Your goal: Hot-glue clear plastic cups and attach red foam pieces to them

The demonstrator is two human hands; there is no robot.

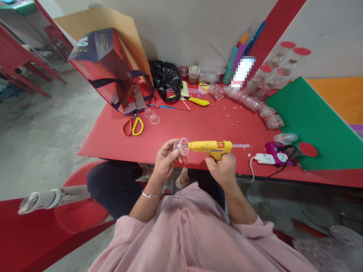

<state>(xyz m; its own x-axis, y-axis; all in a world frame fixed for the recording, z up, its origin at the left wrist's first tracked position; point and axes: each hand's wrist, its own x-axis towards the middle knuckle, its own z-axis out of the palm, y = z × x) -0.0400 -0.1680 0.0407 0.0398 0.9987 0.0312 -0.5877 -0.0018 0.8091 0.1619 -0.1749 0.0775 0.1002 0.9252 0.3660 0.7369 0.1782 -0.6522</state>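
My left hand (166, 158) is closed on a clear plastic dome lid (185, 150), held up by its side over the front edge of the table. Wrapped round the handle of a yellow hot glue gun (204, 146) is my right hand (222, 166). The gun points left, and its metal nozzle lies at the lid, partly seen through the clear plastic. Whether the tip touches the lid I cannot tell. A pale glue stick (241, 146) sticks out of the gun's back end.
Scissors (133, 126), two clear lids (154, 119) and a yellow utility knife (199, 101) lie on the red table (113, 141). A paper bag (102, 71) and a black plastic bag (166, 77) stand behind. Stacked clear lids (246, 101), a green board (317, 128) and a power strip (280, 155) are at right.
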